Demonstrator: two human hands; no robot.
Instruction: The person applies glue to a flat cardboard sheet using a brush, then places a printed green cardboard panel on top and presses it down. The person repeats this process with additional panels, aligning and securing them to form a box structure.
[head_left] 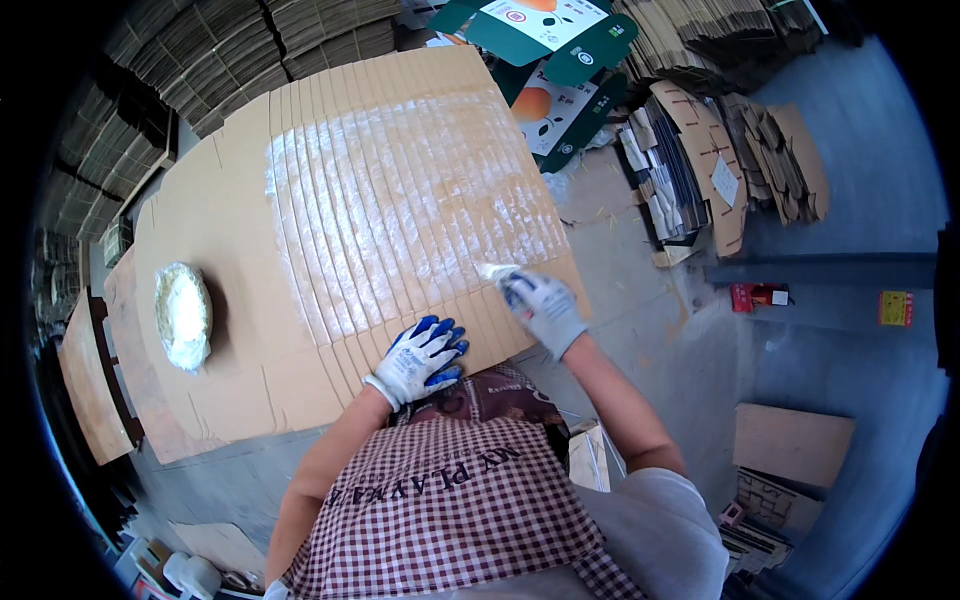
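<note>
Several brown cardboard sheets (240, 340) lie overlapped in front of me, their edges fanned in narrow strips. A wet, shiny whitish coating (400, 200) covers much of the strips. My right hand (548, 312), in a white and blue work glove, is closed round a brush (496, 270) whose pale tip meets the coated strips near their right edge. Most of the brush's handle is hidden by the glove. My left hand (417, 362), gloved alike, lies on the near edge of the cardboard with its fingers spread. On the left of the sheets rests a plastic-lined bowl (184, 318) holding white paste.
Stacks of flat cardboard (200, 60) rise beyond the work and to the left. Green printed cartons (560, 100) lie at the far right, beside folded cardboard bundles (700, 170). A wooden board (90, 370) stands at the left. A blue wall (850, 160) bounds the right.
</note>
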